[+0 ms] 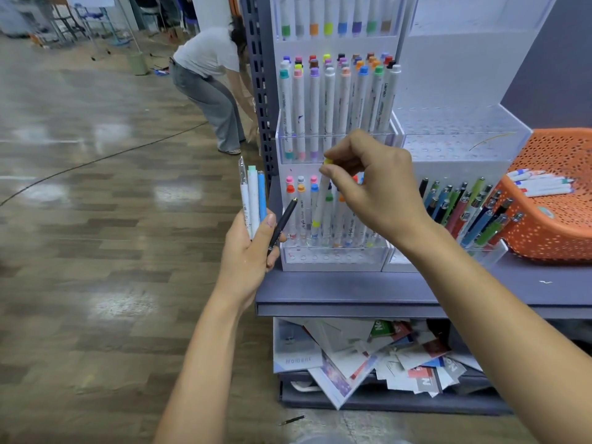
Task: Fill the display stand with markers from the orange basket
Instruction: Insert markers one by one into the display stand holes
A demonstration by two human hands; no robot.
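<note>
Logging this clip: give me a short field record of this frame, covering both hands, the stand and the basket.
right hand: pinches the top of a tilted yellow marker whose lower end is in the stand's bottom tier
left hand: holds a bundle of pens and a black pen
stand: front row of holes in the bottom tier unfilled
basket: on the shelf, right of the stand, with a few markers inside
stage: filling unfinished

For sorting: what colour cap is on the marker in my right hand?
Yellow cap, head view.
</note>
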